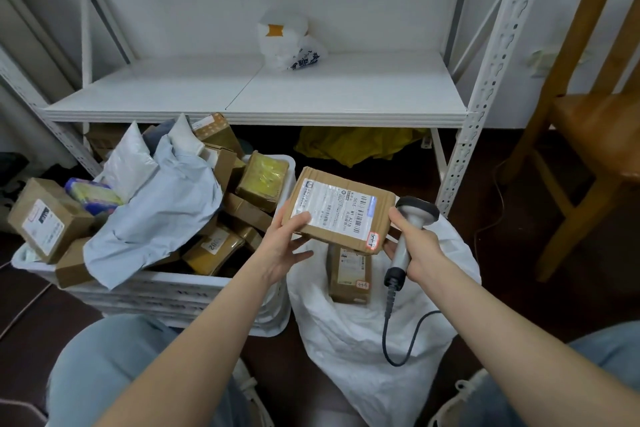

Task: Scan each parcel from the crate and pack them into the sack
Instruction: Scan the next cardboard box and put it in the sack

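My left hand (289, 244) grips the left edge of a brown cardboard parcel (341, 210) with a white shipping label, held label-up above the sack. My right hand (414, 246) holds a grey handheld scanner (410, 224) by its handle, with the thumb against the parcel's right edge. The scanner head sits beside the parcel's right corner. Below, the open white sack (367, 333) holds one labelled cardboard parcel (349, 276). To the left, the white crate (194, 291) is heaped with several cardboard boxes and grey and white mailer bags.
A white metal shelf (263, 94) stands behind, with a white plastic bag (289, 42) on it and a yellow bag (356, 142) underneath. A wooden chair (588, 135) is at the right. The scanner cable (405, 333) hangs over the sack. My knees frame the bottom.
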